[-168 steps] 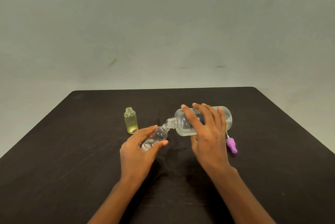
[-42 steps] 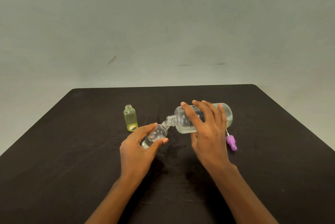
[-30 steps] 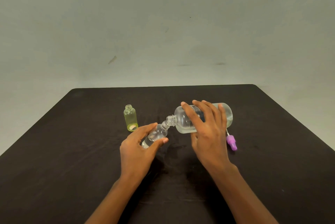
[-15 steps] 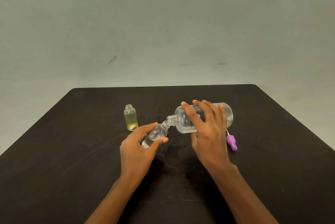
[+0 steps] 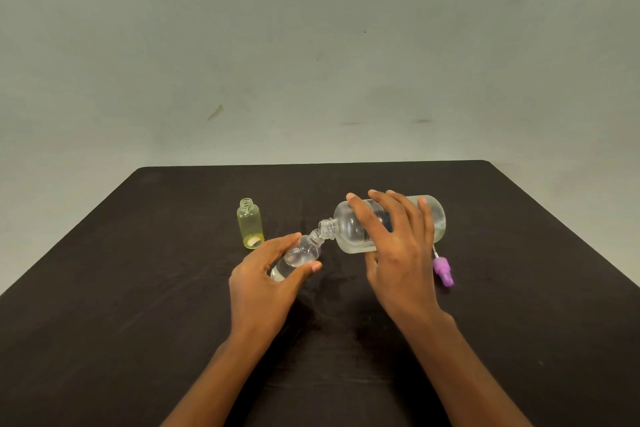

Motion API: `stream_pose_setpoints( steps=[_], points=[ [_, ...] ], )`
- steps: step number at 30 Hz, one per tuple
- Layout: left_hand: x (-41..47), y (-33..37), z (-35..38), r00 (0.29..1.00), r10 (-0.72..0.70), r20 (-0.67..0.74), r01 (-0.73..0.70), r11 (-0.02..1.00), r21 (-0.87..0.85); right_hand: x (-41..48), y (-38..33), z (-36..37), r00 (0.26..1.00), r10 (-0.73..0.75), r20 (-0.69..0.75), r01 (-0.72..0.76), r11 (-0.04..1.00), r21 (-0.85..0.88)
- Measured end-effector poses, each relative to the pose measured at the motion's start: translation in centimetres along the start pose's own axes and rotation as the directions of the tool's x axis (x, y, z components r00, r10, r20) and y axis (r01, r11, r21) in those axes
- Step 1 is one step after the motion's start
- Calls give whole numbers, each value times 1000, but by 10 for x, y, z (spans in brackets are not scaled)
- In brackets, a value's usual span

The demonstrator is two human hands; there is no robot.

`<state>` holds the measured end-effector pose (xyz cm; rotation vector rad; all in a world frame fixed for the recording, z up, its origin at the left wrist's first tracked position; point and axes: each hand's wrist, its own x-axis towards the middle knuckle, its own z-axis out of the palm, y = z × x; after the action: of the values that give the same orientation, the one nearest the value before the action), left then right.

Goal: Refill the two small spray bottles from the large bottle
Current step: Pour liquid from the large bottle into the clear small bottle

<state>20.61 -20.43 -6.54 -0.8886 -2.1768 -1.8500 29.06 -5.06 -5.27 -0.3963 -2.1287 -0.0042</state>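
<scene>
My right hand [image 5: 398,246] grips the large clear bottle [image 5: 349,229], tipped nearly flat with its open neck pointing left and down. That neck meets the mouth of a small clear bottle [image 5: 298,258], which my left hand [image 5: 263,284] holds tilted toward it. Clear liquid shows in the small bottle's lower part. A small yellow-green bottle [image 5: 250,223] stands upright and uncapped to the left, apart from both hands.
A purple spray cap [image 5: 443,271] with its white tube lies on the black table [image 5: 138,288] just right of my right hand. A grey wall rises behind the table's far edge.
Both hands and both bottles have stayed almost still over the earlier frames. The small clear bottle holds a little more liquid than at the start.
</scene>
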Motion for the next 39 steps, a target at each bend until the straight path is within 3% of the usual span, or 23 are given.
stream_pose_setpoints(
  steps=[39],
  points=[
    [-1,-1,0,1000,23,2,-23,1000,18,0,0,1,1000,0,-5,0,1000,1]
  ],
)
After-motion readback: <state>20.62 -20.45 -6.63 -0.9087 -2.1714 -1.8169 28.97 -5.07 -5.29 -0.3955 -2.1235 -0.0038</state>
